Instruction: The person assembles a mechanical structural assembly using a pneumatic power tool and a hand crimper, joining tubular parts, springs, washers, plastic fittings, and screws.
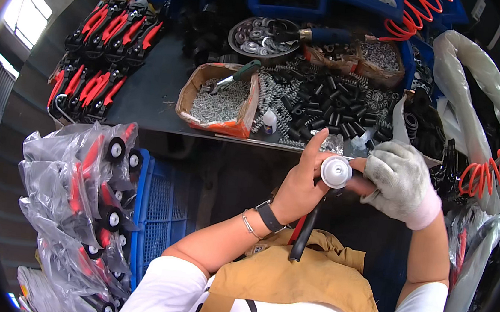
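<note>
Above my lap, my bare left hand (302, 188) is closed round the head of a hand tool, its index finger pointing up. A round whitish metal disc (336, 171) faces up at that head. Below it hangs a black handle (304, 236) with a red strip beside it, its end near my tan apron (298, 275). My right hand (397, 181), in a grey-white glove with bare fingertips, is curled against the disc's right side. Its fingertips are smeared by motion, and what they pinch is hidden.
On the bench ahead lie black sleeves (333, 104), springs and a carton of small metal parts (222, 102). Red-handled tools (103, 24) stand in rows at far left. Bagged wheeled tools (79, 181) are stacked by a blue crate (163, 214). A red coiled hose (492, 173) hangs right.
</note>
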`<state>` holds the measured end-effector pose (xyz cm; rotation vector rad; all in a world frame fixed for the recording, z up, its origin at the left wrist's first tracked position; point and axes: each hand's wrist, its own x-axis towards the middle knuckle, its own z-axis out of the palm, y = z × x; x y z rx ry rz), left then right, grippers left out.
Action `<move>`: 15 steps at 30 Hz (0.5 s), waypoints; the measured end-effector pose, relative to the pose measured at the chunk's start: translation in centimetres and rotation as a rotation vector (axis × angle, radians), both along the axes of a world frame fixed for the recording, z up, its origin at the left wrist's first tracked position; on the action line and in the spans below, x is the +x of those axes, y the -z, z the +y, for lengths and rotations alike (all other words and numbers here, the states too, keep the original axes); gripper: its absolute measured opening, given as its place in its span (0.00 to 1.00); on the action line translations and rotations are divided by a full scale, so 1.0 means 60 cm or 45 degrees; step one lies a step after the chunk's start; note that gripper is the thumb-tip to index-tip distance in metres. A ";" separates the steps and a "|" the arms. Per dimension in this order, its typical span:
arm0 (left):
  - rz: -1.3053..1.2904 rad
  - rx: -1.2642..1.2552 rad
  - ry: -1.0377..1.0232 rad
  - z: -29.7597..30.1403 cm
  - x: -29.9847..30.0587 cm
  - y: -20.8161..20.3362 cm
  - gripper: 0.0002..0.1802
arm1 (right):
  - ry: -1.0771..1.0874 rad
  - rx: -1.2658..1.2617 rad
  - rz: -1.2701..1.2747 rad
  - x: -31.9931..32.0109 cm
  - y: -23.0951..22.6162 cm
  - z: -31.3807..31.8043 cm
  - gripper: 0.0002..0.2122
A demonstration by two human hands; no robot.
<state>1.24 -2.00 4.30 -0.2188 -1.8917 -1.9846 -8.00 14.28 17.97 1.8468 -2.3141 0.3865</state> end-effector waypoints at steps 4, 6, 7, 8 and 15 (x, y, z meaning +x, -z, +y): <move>0.051 -0.039 -0.048 0.000 -0.003 0.007 0.48 | -0.455 0.006 -0.127 -0.027 0.001 -0.037 0.12; 0.037 -0.006 -0.102 0.009 0.000 0.015 0.47 | -0.424 0.209 -0.139 -0.031 0.000 -0.039 0.12; 0.024 0.091 -0.083 0.014 0.001 0.013 0.46 | -0.369 0.155 -0.113 -0.025 0.004 -0.039 0.11; 0.024 0.085 -0.092 0.014 0.000 0.012 0.46 | -0.378 0.149 -0.112 -0.016 0.010 -0.040 0.11; 0.377 -0.786 -0.342 0.001 -0.018 -0.012 0.64 | 0.242 -0.327 -0.096 0.037 0.093 -0.038 0.18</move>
